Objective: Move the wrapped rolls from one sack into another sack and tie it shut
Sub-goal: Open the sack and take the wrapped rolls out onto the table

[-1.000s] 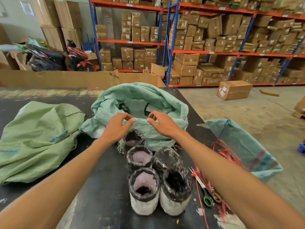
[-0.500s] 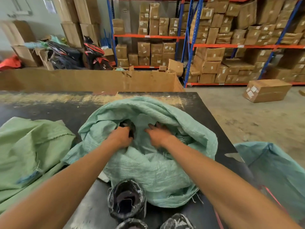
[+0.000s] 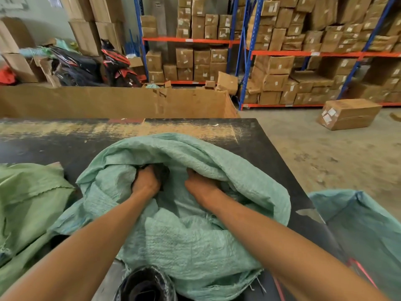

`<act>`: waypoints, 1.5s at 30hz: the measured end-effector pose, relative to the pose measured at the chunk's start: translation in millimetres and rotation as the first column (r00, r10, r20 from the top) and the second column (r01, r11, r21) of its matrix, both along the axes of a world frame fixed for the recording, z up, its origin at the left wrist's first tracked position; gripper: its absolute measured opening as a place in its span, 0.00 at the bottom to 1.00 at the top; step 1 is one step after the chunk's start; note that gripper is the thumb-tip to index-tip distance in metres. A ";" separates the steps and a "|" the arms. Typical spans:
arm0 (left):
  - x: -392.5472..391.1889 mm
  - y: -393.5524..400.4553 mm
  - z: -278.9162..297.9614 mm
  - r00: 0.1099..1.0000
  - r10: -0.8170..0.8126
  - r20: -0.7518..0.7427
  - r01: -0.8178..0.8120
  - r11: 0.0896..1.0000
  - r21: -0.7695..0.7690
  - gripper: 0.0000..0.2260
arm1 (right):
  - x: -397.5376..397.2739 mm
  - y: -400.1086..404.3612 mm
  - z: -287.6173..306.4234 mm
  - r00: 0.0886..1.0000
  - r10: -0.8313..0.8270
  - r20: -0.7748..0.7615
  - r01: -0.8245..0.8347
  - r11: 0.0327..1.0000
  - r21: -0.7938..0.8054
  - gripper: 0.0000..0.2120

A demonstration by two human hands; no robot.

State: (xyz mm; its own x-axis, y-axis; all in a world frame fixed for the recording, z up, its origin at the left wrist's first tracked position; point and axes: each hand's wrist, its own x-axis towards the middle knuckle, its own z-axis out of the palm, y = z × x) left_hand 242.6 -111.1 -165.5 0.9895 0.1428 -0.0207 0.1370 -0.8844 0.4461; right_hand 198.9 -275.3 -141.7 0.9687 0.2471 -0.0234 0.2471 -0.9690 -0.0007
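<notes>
A warehouse, shown by blue and orange pallet racks (image 3: pixel 245 51) stacked with taped cardboard cartons (image 3: pixel 201 57), a loose carton (image 3: pixel 349 114) left on the concrete floor (image 3: pixel 325 153), a motorbike (image 3: pixel 117 64) parked indoors

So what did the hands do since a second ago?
Both hands went forward from the sack's near edge into its mouth. The left hand now grips something dark in the teal sack; the right hand's fingers are hidden. The light green sack on the table stayed put.
</notes>
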 end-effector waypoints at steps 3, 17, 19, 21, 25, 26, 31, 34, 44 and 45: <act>-8.2 -1.7 6.2 0.996 -0.067 0.064 0.061 0.994 0.092 0.12 | -20.5 0.4 14.6 0.995 0.066 0.076 -0.054 0.986 -0.155 0.19; -106.9 3.7 93.8 0.698 -0.442 0.563 0.374 0.896 0.239 0.09 | -143.0 -32.9 62.7 0.898 0.125 0.422 -0.139 0.990 0.004 0.14; -129.3 6.4 108.2 0.672 -0.359 0.648 0.390 0.915 0.103 0.11 | -163.9 -36.8 74.8 0.864 0.089 0.495 -0.137 0.989 0.061 0.12; -158.2 10.6 125.5 0.656 -0.230 0.719 0.413 0.907 -0.087 0.11 | -188.9 -38.1 92.3 0.820 0.025 0.572 -0.126 0.983 0.137 0.10; -205.4 19.7 157.1 0.667 -0.019 0.744 0.402 0.851 -0.339 0.09 | -230.9 -52.1 116.5 0.741 -0.114 0.662 -0.059 0.970 0.234 0.10; -218.3 22.4 162.7 0.671 0.007 0.741 0.409 0.830 -0.379 0.07 | -243.4 -56.9 119.5 0.733 -0.136 0.666 -0.051 0.966 0.254 0.10; -275.8 24.7 163.9 0.803 -0.182 0.568 0.498 0.727 -0.472 0.05 | -310.2 -76.4 119.6 0.728 -0.239 0.642 0.022 0.945 0.327 0.11; -297.3 16.0 149.6 0.839 -0.375 0.393 0.531 0.720 -0.446 0.06 | -346.0 -86.6 112.1 0.753 -0.281 0.595 0.063 0.931 0.359 0.11; -326.0 -33.7 93.7 0.652 -0.755 0.065 0.749 0.630 -0.204 0.09 | -388.2 -104.3 56.2 0.900 -0.351 0.258 0.273 0.916 0.294 0.09; -324.3 -36.9 90.8 0.642 -0.766 0.046 0.760 0.626 -0.174 0.10 | -384.6 -103.0 50.1 0.913 -0.340 0.224 0.272 0.920 0.283 0.08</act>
State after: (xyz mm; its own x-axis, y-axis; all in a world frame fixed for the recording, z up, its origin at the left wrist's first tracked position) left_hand -81.7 -148.0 -74.7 0.7412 -0.6713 0.0000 -0.5374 -0.5934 0.5993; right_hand -185.8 -378.4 -91.6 0.9592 -0.0972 0.2655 -0.0379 -0.9748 -0.2198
